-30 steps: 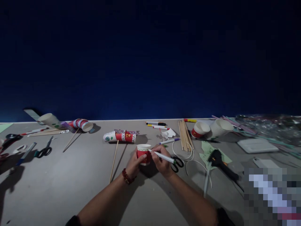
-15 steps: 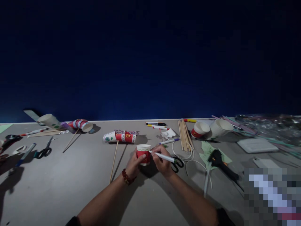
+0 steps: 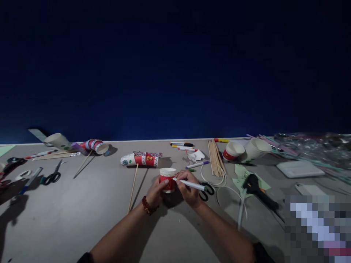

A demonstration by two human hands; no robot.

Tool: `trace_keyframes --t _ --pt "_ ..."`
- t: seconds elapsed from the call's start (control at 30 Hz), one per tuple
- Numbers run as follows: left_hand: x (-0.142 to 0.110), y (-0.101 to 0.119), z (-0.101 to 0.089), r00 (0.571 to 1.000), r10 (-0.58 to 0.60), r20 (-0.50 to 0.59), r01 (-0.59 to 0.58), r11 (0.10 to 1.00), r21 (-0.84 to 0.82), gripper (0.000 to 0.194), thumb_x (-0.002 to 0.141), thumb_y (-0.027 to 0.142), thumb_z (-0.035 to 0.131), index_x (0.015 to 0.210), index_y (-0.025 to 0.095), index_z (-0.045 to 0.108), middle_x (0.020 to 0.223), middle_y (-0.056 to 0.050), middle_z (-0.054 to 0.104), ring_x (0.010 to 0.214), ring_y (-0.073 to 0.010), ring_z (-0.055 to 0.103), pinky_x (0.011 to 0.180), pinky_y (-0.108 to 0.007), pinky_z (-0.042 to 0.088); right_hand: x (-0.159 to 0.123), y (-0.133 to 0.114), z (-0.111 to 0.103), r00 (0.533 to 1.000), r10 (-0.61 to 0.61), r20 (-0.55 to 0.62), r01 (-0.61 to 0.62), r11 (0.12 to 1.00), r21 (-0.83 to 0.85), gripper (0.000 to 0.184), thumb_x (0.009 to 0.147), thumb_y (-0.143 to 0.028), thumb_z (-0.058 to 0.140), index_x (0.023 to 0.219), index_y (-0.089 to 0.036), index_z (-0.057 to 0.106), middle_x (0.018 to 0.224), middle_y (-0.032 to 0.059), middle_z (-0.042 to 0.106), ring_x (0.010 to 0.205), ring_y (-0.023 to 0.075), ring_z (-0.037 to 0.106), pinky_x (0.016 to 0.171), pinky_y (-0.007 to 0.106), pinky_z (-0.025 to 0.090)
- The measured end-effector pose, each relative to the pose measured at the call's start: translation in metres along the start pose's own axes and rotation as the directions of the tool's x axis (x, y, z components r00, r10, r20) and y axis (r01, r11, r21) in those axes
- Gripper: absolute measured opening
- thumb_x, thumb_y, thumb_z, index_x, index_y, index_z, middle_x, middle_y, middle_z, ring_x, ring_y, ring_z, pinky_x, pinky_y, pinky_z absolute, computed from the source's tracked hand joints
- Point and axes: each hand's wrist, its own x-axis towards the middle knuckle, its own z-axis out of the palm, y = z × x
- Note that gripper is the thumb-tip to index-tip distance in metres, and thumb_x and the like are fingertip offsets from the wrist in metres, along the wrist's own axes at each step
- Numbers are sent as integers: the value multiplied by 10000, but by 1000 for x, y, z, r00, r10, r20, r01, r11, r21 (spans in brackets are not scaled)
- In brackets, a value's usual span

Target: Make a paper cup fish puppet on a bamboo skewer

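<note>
A small red paper cup with a white rim [image 3: 167,178] stands upright on the grey table [image 3: 82,212]. My left hand [image 3: 156,192], with a red bead bracelet at the wrist, is wrapped round the cup's left side. My right hand [image 3: 189,191] is closed on a white marker pen [image 3: 192,185], whose tip touches the cup's right side. Black-handled scissors [image 3: 207,191] lie just right of my right hand.
Behind the cup lies a decorated cup figure on a stick [image 3: 140,159]. Wooden sticks [image 3: 215,161], loose markers [image 3: 183,145], paper cups [image 3: 248,149] and a black glue gun [image 3: 257,190] are to the right. More cups [image 3: 94,145] and scissors [image 3: 52,176] lie at the left.
The pen's tip has shifted slightly lower on the cup's side and my right hand has edged a little left. Everything else stays put.
</note>
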Motion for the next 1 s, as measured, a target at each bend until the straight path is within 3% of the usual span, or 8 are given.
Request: trace_keyframes --t 0.57,1.0 --pt "-1 4 4 1000 1 -9 -1 1000 12 524 729 362 830 1181 134 694 1052 -99 752 951 -233 678 837 -301 508 0 -1 -3 999 -5 41 9 996 -88 42 875 -245 575 834 -240 570 768 10 623 735 199 615 724 349 499" --pt "0 2 3 1000 -20 -16 20 1000 17 532 714 391 834 1152 120 699 1027 -106 746 875 -219 669 763 -287 508 1 2 -3 1000 15 5 -15 998 -67 32 894 -261 566 868 -244 558 782 8 609 750 197 605 699 334 490"
